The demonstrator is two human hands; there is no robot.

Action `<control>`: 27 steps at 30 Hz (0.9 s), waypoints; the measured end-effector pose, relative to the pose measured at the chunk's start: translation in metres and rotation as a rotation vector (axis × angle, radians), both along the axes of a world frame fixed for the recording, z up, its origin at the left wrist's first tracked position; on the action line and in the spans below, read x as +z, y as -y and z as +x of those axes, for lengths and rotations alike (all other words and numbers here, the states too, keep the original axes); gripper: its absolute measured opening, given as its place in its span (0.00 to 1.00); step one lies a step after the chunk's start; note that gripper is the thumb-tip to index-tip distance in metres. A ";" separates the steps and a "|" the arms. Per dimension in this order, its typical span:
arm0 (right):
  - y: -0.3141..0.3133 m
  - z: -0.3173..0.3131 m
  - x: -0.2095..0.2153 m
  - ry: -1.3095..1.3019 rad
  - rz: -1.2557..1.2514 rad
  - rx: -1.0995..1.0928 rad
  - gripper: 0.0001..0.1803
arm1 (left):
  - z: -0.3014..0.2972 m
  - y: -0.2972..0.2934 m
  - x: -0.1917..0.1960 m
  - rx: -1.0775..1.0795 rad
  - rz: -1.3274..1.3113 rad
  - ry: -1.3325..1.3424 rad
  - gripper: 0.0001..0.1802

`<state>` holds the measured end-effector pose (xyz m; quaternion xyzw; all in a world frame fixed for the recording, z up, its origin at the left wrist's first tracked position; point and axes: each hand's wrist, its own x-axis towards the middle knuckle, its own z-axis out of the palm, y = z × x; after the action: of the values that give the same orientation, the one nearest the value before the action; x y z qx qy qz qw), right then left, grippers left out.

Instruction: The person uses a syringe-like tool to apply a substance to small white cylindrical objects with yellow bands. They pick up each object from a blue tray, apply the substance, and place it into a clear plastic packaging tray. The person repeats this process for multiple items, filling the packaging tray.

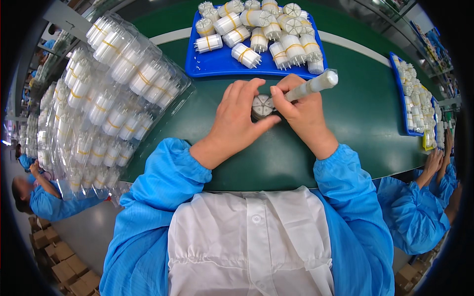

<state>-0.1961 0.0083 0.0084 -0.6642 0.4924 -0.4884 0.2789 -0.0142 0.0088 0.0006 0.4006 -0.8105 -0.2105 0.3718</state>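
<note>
My left hand [231, 116] curls its fingers and thumb around a round white bundle [262, 105] standing on the green table, its end split into wedge-shaped segments. A translucent white tube [312, 87], like a syringe or glue dispenser, is gripped in my right hand [307, 116]. The tube slants up to the right, and its lower tip meets the bundle's right edge, partly hidden by my fingers. Beyond my hands, a blue tray [197, 69] bears several similar white cylindrical bundles [246, 55] with yellow rubber bands and thin pins.
On the left, stacked clear plastic trays [173, 101] hold many banded bundles. Another blue tray [402, 106] of bundles stands at the right edge. A co-worker in a blue sleeve [412, 212] works at the right; another person [59, 200] is at the left, above cardboard boxes [66, 269].
</note>
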 end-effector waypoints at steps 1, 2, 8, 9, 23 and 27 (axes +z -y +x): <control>0.000 0.000 -0.002 0.007 -0.018 0.006 0.09 | 0.000 0.000 -0.001 0.028 0.031 0.037 0.39; -0.001 0.000 -0.004 0.014 -0.036 0.013 0.09 | 0.000 0.000 -0.002 0.057 0.063 0.074 0.40; 0.001 -0.004 0.000 0.068 -0.047 -0.001 0.09 | 0.005 -0.001 -0.008 -0.062 0.018 -0.095 0.39; 0.001 -0.004 0.000 0.091 -0.038 0.016 0.09 | 0.005 -0.001 -0.008 -0.070 0.037 -0.092 0.40; 0.006 -0.008 0.001 0.211 -0.079 -0.076 0.09 | 0.016 0.006 0.006 0.053 -0.152 0.069 0.25; 0.007 -0.015 -0.001 0.183 -0.017 -0.098 0.09 | 0.039 0.020 0.013 0.239 -0.201 0.216 0.22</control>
<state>-0.2115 0.0011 0.0079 -0.5941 0.4929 -0.5643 0.2929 0.0251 -0.0112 0.0137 0.4751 -0.8095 -0.0387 0.3428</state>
